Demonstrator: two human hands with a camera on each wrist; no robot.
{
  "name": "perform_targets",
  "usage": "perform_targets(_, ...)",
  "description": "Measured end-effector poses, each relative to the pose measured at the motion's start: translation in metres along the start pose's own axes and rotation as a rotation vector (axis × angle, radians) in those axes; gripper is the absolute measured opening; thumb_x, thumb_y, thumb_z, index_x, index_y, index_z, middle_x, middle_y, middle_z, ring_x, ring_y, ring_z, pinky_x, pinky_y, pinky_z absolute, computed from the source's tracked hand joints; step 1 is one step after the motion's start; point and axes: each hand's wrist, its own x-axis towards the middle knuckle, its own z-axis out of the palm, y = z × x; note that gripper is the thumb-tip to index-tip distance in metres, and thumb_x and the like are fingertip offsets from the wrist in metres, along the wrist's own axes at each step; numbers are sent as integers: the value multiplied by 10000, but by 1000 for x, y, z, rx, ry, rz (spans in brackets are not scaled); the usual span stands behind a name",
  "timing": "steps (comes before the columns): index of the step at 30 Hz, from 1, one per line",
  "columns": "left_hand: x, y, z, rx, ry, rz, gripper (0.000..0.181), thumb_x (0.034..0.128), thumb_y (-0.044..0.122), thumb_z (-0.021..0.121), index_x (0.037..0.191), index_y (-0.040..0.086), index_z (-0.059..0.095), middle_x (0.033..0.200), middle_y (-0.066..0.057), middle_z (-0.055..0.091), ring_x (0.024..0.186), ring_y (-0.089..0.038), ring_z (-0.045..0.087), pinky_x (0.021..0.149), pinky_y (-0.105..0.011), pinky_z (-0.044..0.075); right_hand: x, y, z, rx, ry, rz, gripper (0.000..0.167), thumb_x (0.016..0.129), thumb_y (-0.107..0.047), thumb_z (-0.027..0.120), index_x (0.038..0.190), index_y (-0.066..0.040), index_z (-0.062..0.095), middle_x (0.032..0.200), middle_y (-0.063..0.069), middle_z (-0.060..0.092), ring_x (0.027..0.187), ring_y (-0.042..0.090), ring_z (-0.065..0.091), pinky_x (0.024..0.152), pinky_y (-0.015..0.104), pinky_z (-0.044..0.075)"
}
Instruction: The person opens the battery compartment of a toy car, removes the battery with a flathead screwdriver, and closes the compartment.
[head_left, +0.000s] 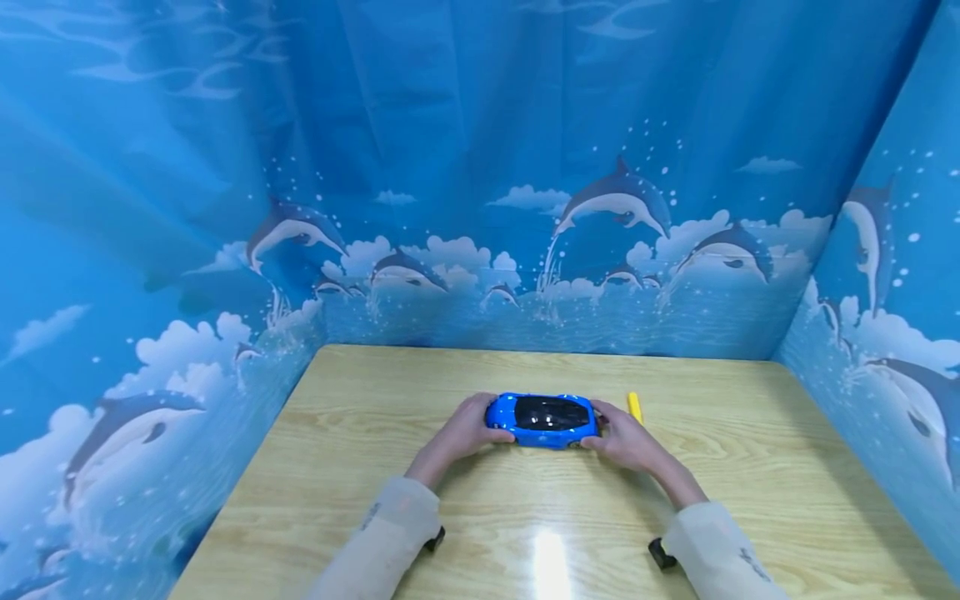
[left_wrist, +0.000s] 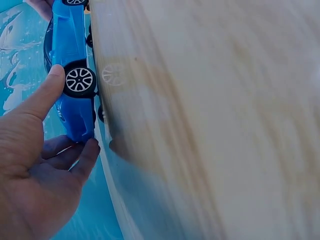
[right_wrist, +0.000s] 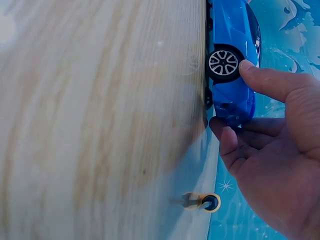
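Note:
A blue toy car with a black roof stands wheels down at the middle of the wooden table, between both hands. The left hand holds one end of it. In the left wrist view, that thumb presses beside a silver-spoked wheel while the other fingers bend around the car's end. At the opposite end, the right hand grips the car likewise, its thumb by a wheel in the right wrist view. Whether the wheels touch the table or hang just over it, I cannot tell.
Just beyond the right hand lies a slim yellow stick-like object; its round end shows dark inside. The wood-grain table is bordered at the back and sides by a blue dolphin-print curtain.

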Motion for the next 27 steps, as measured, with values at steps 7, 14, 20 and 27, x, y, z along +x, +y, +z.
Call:
perform_targets(7,1,2,1,-7,-20,39,854,865,359,839,1524,-20,449,1521,-213,495,1414,-371,453,1197,-479,396,-1,3,-1,26,0,-4,800,918,-171,775,1502,163,342,1452,371,472,1250,483,551,1135,646,402)
perform_targets(14,0,3,1,18,-35,42,879,861,366,839,1540,-16,432,1496,-212,511,1382,-359,484,1177,-472,424,-2,3,0,29,-14,8,796,931,-178,769,1511,153,335,1469,373,450,1268,491,535,1129,632,418)
perform_targets(20,-2,5,0,43,-46,36,900,858,392,834,1563,21,414,1502,-188,494,1390,-351,465,1191,-473,405,-5,1,-1,14,-17,10,778,936,-173,765,1508,147,347,1460,365,460,1273,491,531,1117,624,436)
perform_targets(27,-8,8,1,43,-62,22,884,857,375,839,1560,34,425,1593,-169,423,1475,-365,370,1233,-491,330,-13,-1,-1,3,-14,2,789,912,-192,794,1489,151,379,1412,341,508,1213,444,569,1084,615,474)
